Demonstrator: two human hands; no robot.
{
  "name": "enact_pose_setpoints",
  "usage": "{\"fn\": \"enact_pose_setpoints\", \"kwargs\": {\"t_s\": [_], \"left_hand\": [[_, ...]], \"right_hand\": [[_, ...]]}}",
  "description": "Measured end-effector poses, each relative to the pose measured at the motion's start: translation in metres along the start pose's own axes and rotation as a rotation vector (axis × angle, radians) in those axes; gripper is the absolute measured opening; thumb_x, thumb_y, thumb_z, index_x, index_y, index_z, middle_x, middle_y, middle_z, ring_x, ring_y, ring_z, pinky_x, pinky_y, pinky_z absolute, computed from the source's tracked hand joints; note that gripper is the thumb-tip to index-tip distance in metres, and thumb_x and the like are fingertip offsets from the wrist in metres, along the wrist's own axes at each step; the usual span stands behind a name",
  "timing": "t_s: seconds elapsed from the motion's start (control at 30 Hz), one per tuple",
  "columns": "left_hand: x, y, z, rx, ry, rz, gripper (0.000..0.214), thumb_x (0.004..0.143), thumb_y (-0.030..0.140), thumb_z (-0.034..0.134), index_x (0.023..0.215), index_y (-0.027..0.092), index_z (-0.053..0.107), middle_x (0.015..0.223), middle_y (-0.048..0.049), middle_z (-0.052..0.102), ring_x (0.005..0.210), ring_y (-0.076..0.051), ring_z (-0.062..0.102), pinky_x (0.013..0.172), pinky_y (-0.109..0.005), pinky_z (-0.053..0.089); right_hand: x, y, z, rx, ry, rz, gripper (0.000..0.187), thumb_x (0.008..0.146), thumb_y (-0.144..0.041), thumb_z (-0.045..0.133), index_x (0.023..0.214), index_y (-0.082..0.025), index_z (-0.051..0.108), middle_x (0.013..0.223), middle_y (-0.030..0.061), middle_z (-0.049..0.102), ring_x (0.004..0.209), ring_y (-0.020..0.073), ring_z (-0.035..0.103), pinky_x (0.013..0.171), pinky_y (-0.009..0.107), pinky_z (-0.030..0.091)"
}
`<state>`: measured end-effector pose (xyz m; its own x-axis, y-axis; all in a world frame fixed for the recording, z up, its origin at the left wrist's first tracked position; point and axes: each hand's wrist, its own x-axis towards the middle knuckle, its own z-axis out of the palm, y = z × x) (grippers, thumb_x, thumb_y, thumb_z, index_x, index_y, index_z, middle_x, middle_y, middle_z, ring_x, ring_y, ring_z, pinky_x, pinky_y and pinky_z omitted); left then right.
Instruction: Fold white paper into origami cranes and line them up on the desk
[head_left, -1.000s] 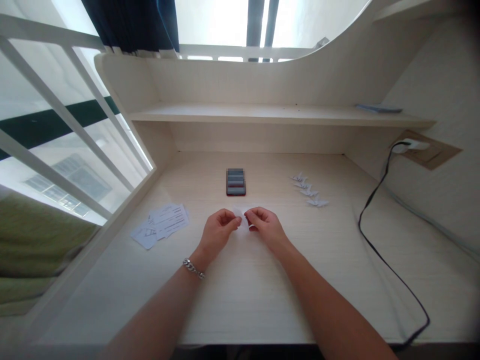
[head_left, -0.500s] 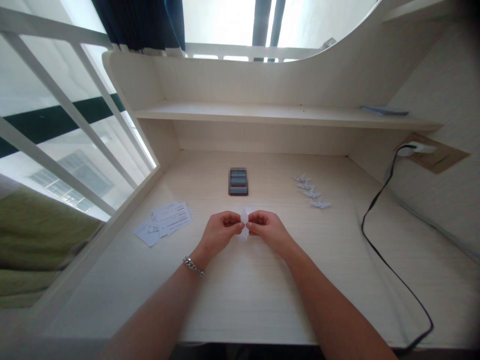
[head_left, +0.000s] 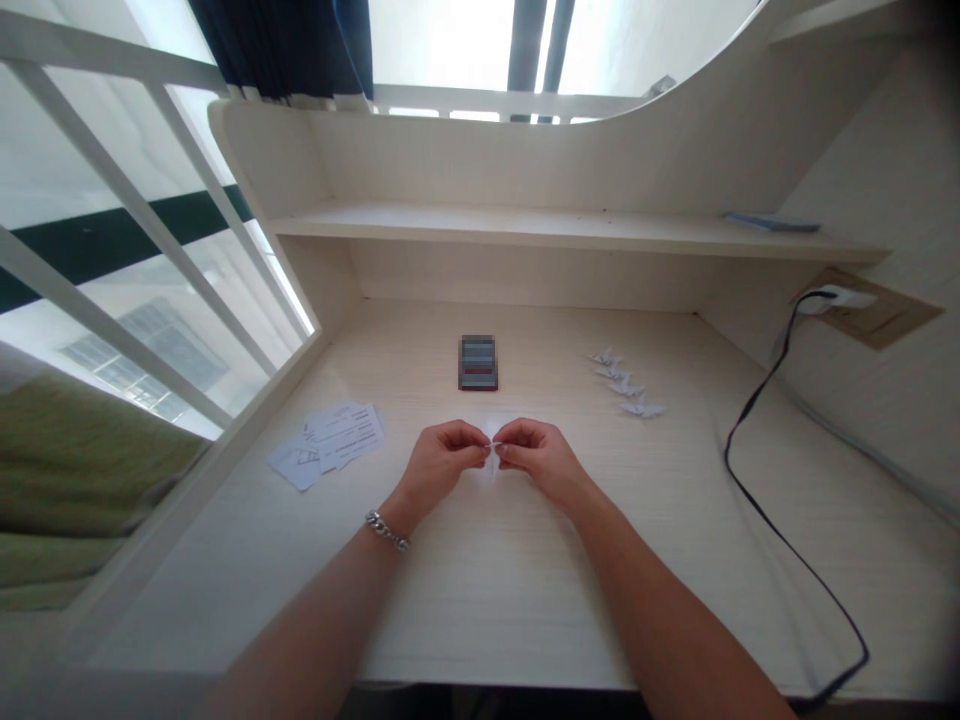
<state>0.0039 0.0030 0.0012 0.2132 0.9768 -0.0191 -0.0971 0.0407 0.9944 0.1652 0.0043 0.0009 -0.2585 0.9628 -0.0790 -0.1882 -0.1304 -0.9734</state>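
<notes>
Between my two hands is a small white folded paper [head_left: 492,456], narrow and pointed at its lower end. My left hand [head_left: 450,450], with a chain bracelet at the wrist, pinches its left side between thumb and fingers. From the right, my right hand [head_left: 534,448] pinches the other side. The fingertips nearly meet and cover much of the paper. To the right, several small white folded-paper cranes [head_left: 628,390] lie in a slanting row on the desk. Loose printed paper sheets [head_left: 346,435] overlap to the left of my left hand.
A dark, pixel-blurred rectangular object [head_left: 478,363] lies beyond my hands on the pale wooden desk [head_left: 465,590]. A black cable [head_left: 750,500] runs from a wall socket [head_left: 877,308] down the right side. A shelf [head_left: 480,222] spans the back.
My fingertips have drawn closer together over the folded paper. Less of its white surface shows now, and its upper point is no longer visible.
</notes>
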Motion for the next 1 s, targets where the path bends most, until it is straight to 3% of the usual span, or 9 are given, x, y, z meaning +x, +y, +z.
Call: {"fn": "enact_pose_setpoints", "kwargs": {"t_s": [0.2,0.47,0.67,1.0], "left_hand": [[0.0012,-0.0034,-0.0007,0.1,0.006,0.087,0.009,0.06,0.013,0.065,0.069,0.015,0.068,0.069,-0.0037,0.067,0.065,-0.014,0.06,0.064,-0.024,0.046],[0.0018,-0.0019,-0.0003,0.008,0.027,0.065,0.016,0.063,0.016,0.066,0.079,0.015,0.066,0.074,-0.0038,0.066,0.068,-0.014,0.06,0.067,-0.027,0.049],[0.0011,-0.0038,0.001,0.036,0.077,0.113,0.017,0.061,0.021,0.07,0.077,0.015,0.066,0.076,-0.0045,0.066,0.069,-0.013,0.06,0.067,-0.025,0.047],[0.0014,-0.0077,-0.0023,0.202,0.071,0.116,0.014,0.065,0.026,0.067,0.076,0.017,0.069,0.072,-0.0043,0.068,0.065,-0.015,0.06,0.062,-0.025,0.047]], "right_hand": [[0.0015,0.0012,-0.0009,-0.054,0.025,0.014,0.015,0.063,-0.027,0.066,0.07,-0.015,0.064,0.064,0.0009,0.06,0.057,0.0114,0.055,0.058,0.027,0.048],[0.001,0.0035,-0.0005,-0.327,0.108,-0.192,0.011,0.065,-0.023,0.064,0.075,-0.017,0.062,0.071,0.0025,0.063,0.066,0.0151,0.058,0.064,0.029,0.047],[-0.0026,0.0043,0.0013,-0.456,0.142,-0.268,0.011,0.069,-0.026,0.062,0.078,-0.019,0.062,0.075,0.0038,0.065,0.068,0.0166,0.06,0.065,0.03,0.047],[-0.001,0.0065,-0.0016,-0.498,0.127,-0.241,0.01,0.071,-0.024,0.06,0.078,-0.019,0.064,0.071,0.0024,0.065,0.064,0.0158,0.059,0.061,0.029,0.046]]}}
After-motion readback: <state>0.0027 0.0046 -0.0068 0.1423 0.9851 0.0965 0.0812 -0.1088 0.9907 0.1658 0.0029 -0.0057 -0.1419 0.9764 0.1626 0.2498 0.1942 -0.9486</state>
